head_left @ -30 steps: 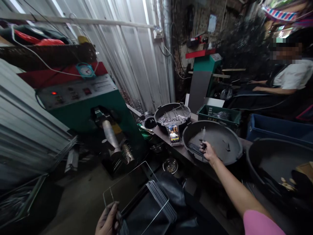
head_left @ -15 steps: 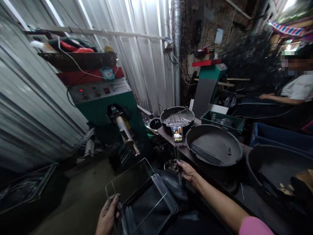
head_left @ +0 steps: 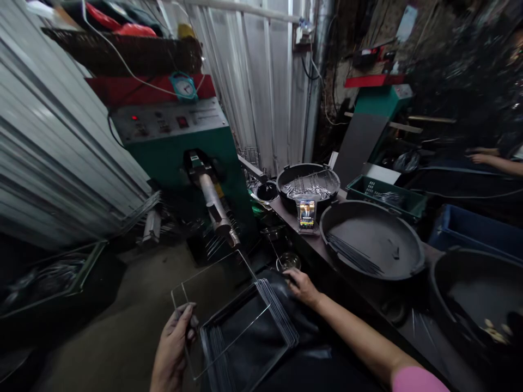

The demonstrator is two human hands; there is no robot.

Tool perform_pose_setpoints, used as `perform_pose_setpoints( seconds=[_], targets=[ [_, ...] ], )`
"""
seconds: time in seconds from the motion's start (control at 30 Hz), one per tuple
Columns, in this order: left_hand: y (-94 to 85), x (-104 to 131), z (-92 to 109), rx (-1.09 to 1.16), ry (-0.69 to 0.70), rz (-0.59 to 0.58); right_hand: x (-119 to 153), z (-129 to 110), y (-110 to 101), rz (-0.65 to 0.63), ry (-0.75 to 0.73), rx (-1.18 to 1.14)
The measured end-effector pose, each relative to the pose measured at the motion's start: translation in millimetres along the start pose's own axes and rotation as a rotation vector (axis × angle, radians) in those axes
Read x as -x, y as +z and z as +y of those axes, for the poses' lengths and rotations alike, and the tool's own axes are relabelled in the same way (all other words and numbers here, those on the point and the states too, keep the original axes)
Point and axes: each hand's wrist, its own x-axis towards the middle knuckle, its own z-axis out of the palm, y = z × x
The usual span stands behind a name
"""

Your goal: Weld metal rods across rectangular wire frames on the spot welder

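My left hand (head_left: 175, 343) pinches the side of a thin rectangular wire frame (head_left: 233, 335), holding it up at a tilt. Below and behind this frame, a stack of similar wire frames (head_left: 280, 318) rests on a dark covering over my lap. My right hand (head_left: 303, 287) is closed, its fingertips on a thin wire rod (head_left: 276, 252) that points up and to the left. The rod's lower end is hidden by the fingers. Just ahead of the raised frame's far corner is the metal arm (head_left: 216, 209) of a green machine (head_left: 163, 144).
A bench on the right bears a phone (head_left: 306, 213), a round pan of wire pieces (head_left: 308, 184), a pan with dark rods (head_left: 371, 239) and another pan (head_left: 469, 305). A bin of metal parts (head_left: 87, 272) stands left. Another person's hand (head_left: 482, 155) shows far right.
My right hand has come slightly lower, and the rod in it now leans left. The held frame has shifted a little up and left. The camera view has moved, so the machine appears higher.
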Motion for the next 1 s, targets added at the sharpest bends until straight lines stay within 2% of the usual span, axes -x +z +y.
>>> perform_pose_setpoints(
  seconds=[0.1, 0.23, 0.33, 0.43, 0.67, 1.0],
  targets=[
    [10.0, -2.3, 1.5, -0.005, -0.002, -0.033, -21.1, -38.9, -16.6, -0.152, -0.169, 0.015],
    [30.1, -6.0, 0.3, -0.01, 0.002, -0.125, -30.8, -83.3, -17.5, -0.406, -0.302, 0.111],
    [41.2, -9.6, -0.5, 0.008, 0.019, -0.19, -30.1, -98.5, -11.3, -0.56, -0.314, 0.221],
    [47.2, -11.8, -0.2, -0.009, 0.054, -0.212, -29.7, -101.0, -6.8, -0.65, -0.296, 0.286],
    [53.2, -13.3, -1.1, 0.027, 0.087, -0.227, -33.3, -96.3, 5.1, -0.678, -0.253, 0.331],
    [53.5, -14.1, -7.0, 0.067, 0.104, -0.25, -31.9, -106.8, 5.2, -0.654, -0.251, 0.452]
  ],
)
